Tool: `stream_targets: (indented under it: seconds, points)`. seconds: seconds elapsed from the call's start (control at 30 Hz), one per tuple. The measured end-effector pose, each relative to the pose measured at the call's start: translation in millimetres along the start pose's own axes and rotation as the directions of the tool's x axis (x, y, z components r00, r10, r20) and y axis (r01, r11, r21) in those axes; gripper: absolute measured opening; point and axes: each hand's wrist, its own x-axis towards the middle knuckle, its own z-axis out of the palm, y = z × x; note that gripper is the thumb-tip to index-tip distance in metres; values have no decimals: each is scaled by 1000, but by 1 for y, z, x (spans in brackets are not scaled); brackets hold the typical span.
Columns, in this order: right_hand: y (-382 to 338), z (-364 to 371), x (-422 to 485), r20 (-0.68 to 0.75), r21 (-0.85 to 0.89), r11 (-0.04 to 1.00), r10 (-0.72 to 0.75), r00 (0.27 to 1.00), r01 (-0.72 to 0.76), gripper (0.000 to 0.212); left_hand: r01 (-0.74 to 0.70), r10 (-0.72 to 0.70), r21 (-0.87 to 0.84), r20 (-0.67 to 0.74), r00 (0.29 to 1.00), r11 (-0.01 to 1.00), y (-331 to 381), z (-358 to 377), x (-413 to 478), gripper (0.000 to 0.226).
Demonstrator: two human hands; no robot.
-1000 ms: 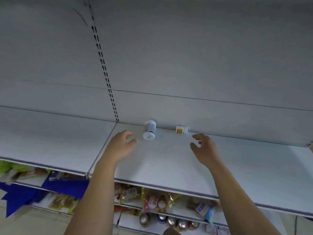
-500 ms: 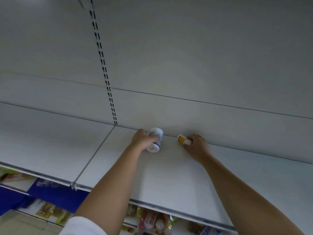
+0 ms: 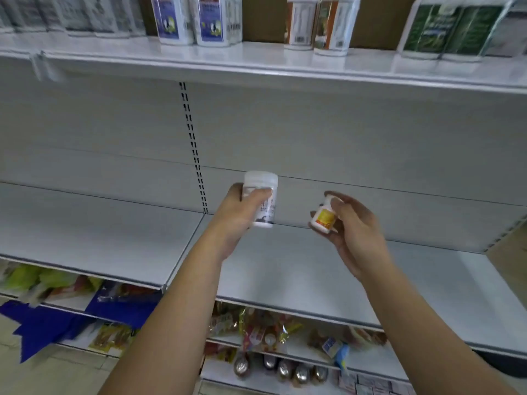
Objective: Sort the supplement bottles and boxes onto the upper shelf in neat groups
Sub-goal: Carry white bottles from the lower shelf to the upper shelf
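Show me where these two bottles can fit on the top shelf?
The top shelf has bare gaps between the blue boxes and the orange bottles, and between those bottles and the green boxes. Its left end is crowded. The middle shelf is bare too.

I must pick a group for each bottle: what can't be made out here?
All in the head view.
Label of the white bottle: partly under fingers of the left hand, print blurred.
Print on the small yellow-labelled bottle: too small; the right hand covers its far side.
Tops of the packs on the upper shelf: cut off by the top edge.
The packaged goods below: blurred.
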Motion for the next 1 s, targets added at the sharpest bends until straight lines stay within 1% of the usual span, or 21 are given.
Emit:
stream_targets:
  seconds: [0.07,0.17,0.2,0.27,0.37,0.43,0.53,0.63,0.77,0.83,0.87,0.93,1.0]
  points:
    - [-34,6,-25,15,-80,992,-95,995,96,16,-77,75,51,25,997,996,28,5,-23,54]
    - [-82,7,-58,45,-202,943,-260,964,264,16,-202,195,128,65,979,971,64,10,-58,49]
    - [-98,6,-68,50,-218,921,-318,947,322,18,-236,224,132,97,970,963,76,13,-69,47]
    - [-125,3,-82,68,-192,894,-399,914,405,22,-298,277,126,165,947,946,101,23,-87,44]
    - [-161,-5,-96,119,-127,884,-436,892,449,24,-409,373,115,248,894,905,135,42,-105,44]
    - [-183,-9,-102,156,-124,878,-443,883,463,25,-470,425,118,278,862,875,155,59,-111,41]
    - [-215,-19,-103,185,-166,853,-467,865,496,29,-532,477,145,295,828,834,181,88,-114,30]
    - [-245,-39,-93,186,-270,790,-519,834,551,28,-582,514,209,304,802,785,200,116,-107,31]
    - [-283,-80,-62,171,-455,669,-583,794,588,22,-618,526,298,335,781,727,214,151,-86,38]
    - [-300,-105,-42,155,-563,594,-607,779,575,20,-615,493,371,377,785,696,218,169,-72,38]
    - [-307,-117,-32,146,-625,558,-604,784,546,18,-609,475,396,391,789,687,220,178,-63,40]
    - [-319,-140,-12,140,-754,477,-554,820,451,19,-598,450,423,403,797,680,220,197,-47,50]
    - [-326,-159,3,145,-871,351,-484,863,343,24,-588,425,432,419,802,684,221,216,-33,63]
